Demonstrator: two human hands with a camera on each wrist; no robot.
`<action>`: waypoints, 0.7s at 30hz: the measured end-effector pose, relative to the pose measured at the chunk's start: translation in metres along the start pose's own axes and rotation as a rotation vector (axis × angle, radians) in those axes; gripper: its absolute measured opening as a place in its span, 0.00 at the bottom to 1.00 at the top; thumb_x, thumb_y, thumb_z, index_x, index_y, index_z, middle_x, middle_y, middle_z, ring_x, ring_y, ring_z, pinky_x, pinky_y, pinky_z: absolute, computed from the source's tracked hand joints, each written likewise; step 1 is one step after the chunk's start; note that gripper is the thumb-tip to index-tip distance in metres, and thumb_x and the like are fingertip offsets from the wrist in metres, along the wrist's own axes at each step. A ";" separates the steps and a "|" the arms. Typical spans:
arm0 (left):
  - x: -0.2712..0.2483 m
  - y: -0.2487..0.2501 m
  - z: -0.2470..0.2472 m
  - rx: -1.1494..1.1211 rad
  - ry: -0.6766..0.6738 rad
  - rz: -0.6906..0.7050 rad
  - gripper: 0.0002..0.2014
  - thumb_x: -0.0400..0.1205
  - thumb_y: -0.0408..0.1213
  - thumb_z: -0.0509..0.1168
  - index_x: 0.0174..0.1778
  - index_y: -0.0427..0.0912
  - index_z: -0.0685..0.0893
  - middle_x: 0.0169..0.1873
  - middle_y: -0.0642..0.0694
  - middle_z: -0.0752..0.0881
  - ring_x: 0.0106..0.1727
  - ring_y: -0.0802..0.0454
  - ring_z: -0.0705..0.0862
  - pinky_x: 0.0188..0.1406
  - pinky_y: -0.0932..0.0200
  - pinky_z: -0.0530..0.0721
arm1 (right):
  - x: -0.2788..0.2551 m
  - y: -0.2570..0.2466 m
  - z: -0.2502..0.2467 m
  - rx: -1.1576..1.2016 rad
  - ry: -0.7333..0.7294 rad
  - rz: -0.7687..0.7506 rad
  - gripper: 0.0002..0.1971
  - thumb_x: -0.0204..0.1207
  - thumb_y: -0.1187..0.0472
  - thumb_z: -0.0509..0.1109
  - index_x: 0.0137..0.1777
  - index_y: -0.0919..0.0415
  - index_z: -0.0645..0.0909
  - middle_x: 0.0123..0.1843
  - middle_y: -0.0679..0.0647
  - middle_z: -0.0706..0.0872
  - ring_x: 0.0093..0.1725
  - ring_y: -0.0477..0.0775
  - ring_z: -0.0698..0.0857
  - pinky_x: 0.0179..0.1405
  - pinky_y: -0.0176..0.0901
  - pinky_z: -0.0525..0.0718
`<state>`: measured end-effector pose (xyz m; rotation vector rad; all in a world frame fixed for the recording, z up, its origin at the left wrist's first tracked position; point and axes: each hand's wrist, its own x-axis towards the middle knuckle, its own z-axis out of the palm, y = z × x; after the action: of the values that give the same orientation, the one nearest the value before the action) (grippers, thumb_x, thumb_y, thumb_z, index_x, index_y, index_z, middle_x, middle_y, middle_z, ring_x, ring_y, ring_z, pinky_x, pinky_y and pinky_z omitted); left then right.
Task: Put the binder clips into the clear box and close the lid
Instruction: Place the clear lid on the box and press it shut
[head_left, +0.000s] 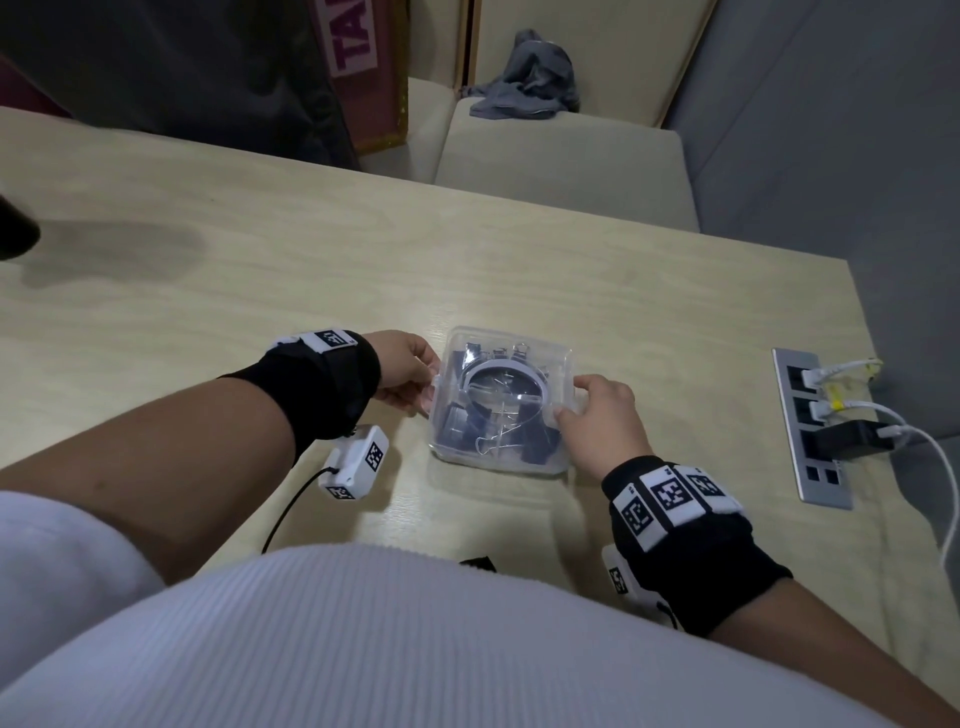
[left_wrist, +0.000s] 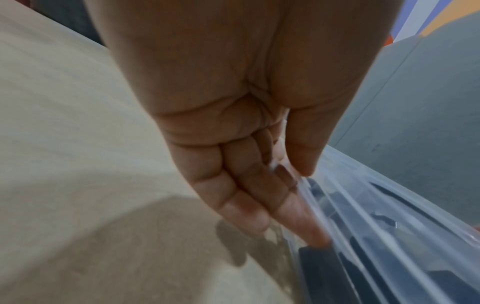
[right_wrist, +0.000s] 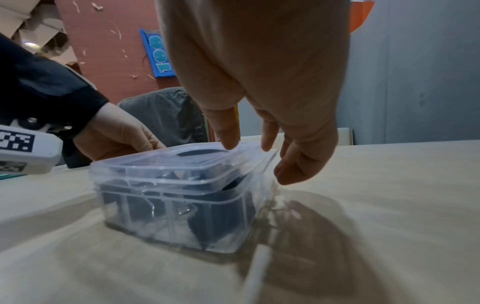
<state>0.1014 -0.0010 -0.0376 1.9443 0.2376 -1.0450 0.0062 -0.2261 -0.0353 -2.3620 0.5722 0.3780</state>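
The clear box stands on the table in front of me with its lid lying on top. Dark blue binder clips fill it and show through the wall. My left hand pinches the box's left rim, thumb on top and fingers against the side. My right hand rests its thumb and forefinger on the lid's right edge, while the other fingers hang loose. In the right wrist view the lid looks slightly raised at that right edge.
A metal socket panel with plugged white cables sits in the table near its right edge. A white tagged module on a black cable lies by my left wrist. Grey cloth lies on the bench beyond the table.
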 end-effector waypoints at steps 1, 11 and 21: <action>0.000 0.001 0.000 -0.001 -0.001 -0.004 0.12 0.83 0.21 0.56 0.42 0.39 0.79 0.20 0.44 0.87 0.19 0.51 0.87 0.26 0.58 0.89 | 0.000 0.000 0.001 0.004 0.002 0.006 0.24 0.79 0.63 0.65 0.75 0.59 0.69 0.76 0.61 0.66 0.62 0.59 0.80 0.63 0.43 0.72; 0.001 0.002 0.003 0.061 0.004 0.013 0.07 0.81 0.37 0.70 0.45 0.38 0.81 0.33 0.39 0.85 0.32 0.46 0.85 0.47 0.48 0.88 | 0.007 0.008 0.002 -0.008 0.030 0.031 0.21 0.78 0.67 0.62 0.72 0.59 0.71 0.66 0.61 0.81 0.62 0.60 0.81 0.54 0.41 0.73; 0.001 0.013 0.009 0.243 0.073 0.007 0.07 0.79 0.35 0.73 0.38 0.36 0.84 0.35 0.38 0.91 0.29 0.50 0.87 0.41 0.53 0.89 | 0.014 0.009 -0.002 0.018 0.001 0.112 0.25 0.78 0.64 0.66 0.75 0.58 0.68 0.56 0.59 0.84 0.39 0.54 0.80 0.37 0.42 0.74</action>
<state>0.1042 -0.0160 -0.0326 2.2021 0.1492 -1.0381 0.0142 -0.2379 -0.0444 -2.3188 0.7076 0.4200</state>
